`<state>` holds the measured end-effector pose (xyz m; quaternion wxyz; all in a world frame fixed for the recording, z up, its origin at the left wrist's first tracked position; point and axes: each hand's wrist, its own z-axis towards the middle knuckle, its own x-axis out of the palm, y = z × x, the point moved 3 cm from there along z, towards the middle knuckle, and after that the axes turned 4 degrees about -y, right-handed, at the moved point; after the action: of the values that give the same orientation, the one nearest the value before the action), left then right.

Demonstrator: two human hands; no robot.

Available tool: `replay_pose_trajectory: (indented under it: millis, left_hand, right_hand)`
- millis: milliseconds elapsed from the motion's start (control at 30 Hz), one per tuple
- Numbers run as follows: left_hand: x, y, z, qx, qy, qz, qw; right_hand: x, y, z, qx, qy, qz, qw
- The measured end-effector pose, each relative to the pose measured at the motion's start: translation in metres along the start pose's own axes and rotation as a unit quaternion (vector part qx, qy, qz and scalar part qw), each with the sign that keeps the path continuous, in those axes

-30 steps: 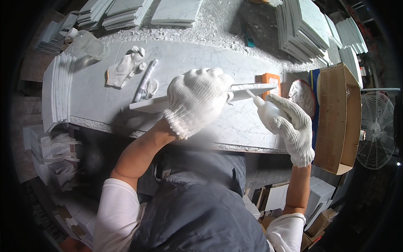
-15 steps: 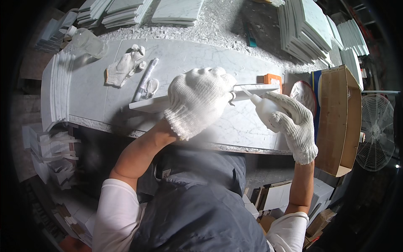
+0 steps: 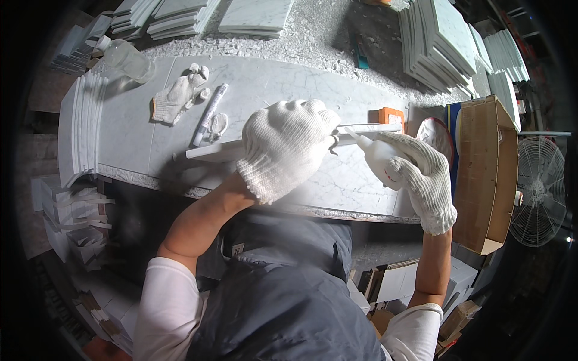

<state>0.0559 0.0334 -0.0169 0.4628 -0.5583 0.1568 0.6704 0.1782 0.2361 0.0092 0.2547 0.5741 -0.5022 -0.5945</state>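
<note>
Here the left hand (image 3: 288,147), in a white knit glove, closes down over a long narrow marble strip (image 3: 212,150), pinning it flat on the marble tabletop (image 3: 138,129) so it cannot slide. The right hand (image 3: 421,174) is wrapped around a white squeeze bottle (image 3: 378,157), nozzle tilted against the strip's top edge. A spare glove (image 3: 176,96) and a slim tube (image 3: 209,114) lie beyond; stacked tiles (image 3: 439,42) crowd the far right.

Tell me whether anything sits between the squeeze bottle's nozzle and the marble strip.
Nothing visible does. The right hand tips the squeeze bottle so its nozzle reaches the marble strip beside the left hand, which holds the strip; the actual contact point is hidden behind that glove.
</note>
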Motion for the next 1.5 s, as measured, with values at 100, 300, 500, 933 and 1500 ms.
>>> replay_pose_trajectory:
  millis: [100,300,500,933,1500]
  left_hand:
    - [0.0004,0.0,-0.0003,-0.003,0.008,-0.007,1.0]
    - [-0.0008,-0.0003,-0.0003,0.007,-0.009,-0.007,1.0]
    - [0.0005,-0.001,0.0003,-0.004,0.004,0.018,1.0]
    - [0.0018,-0.0001,-0.0005,-0.005,0.005,0.006,1.0]
    - [0.0055,0.0008,-0.002,0.01,-0.013,0.01,1.0]
  right_hand:
    - [0.0001,-0.0012,0.0004,-0.008,-0.001,0.0,1.0]
    - [0.0022,-0.001,0.0012,-0.007,-0.002,0.035,0.999]
    - [0.0022,0.0061,0.0024,-0.001,0.009,0.027,1.0]
    - [0.0003,-0.0005,0.0037,-0.012,0.007,0.026,1.0]
    - [-0.0027,0.0031,0.0031,-0.014,0.006,0.015,1.0]
